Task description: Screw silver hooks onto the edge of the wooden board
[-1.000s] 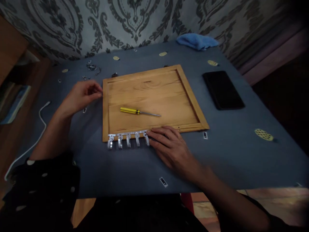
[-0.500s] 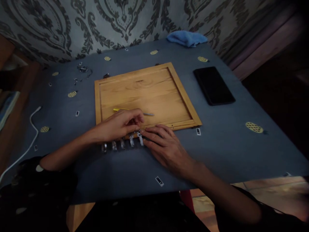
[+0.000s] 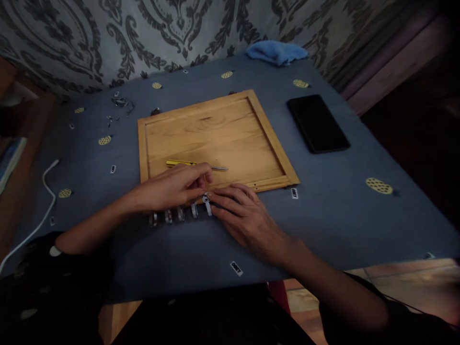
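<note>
A framed wooden board (image 3: 212, 132) lies on the table, with several small curved metal hooks along its near edge. At the rightmost metal hook (image 3: 208, 206), my right hand (image 3: 249, 218) keeps its fingers close together, fingertips pressed against the piece and the frame edge. Just left of it, my left hand (image 3: 176, 186) pinches thumb and forefinger over the top of the same hook; whatever is between them is too small to make out. Behind my left hand a screwdriver (image 3: 179, 163) with a yellow handle rests on the board, its shaft pointing right.
A black tablet or phone (image 3: 318, 124) lies right of the board. A blue cloth (image 3: 276, 51) is at the back by the patterned wall. Small metal bits (image 3: 122, 103) are scattered at the back left. A white cable (image 3: 46, 187) runs along the left side.
Both hands stay at the rightmost hook with hardly any movement. The whole view has shifted slightly.
</note>
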The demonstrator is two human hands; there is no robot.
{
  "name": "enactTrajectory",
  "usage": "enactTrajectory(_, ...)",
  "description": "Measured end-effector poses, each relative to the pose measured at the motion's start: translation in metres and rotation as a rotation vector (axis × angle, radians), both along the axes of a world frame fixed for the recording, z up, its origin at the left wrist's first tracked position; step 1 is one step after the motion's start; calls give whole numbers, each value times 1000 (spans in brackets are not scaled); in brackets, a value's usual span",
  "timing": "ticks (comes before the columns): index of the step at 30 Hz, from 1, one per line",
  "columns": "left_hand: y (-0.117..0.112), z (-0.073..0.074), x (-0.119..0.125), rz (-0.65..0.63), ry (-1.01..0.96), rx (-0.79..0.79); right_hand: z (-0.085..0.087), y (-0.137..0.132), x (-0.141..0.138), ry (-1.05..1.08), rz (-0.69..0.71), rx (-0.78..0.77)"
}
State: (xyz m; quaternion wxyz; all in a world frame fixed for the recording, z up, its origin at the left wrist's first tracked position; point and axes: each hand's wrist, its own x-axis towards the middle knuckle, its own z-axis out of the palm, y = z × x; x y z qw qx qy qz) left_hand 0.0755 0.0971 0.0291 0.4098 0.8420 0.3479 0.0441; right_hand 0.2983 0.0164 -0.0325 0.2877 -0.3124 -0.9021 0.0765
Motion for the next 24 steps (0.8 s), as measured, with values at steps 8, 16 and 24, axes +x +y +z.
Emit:
enactTrajectory(8, -2, 4, 4, -2, 46, 17, -2, 0, 0, -2, -8, 2)
enactTrajectory(16, -4, 3, 8, 26, 22, -17, -3, 0, -1, 15, -6, 9)
enactTrajectory(24, -10, 9, -21, 219, -123, 131, -4, 1, -1, 13, 3, 26)
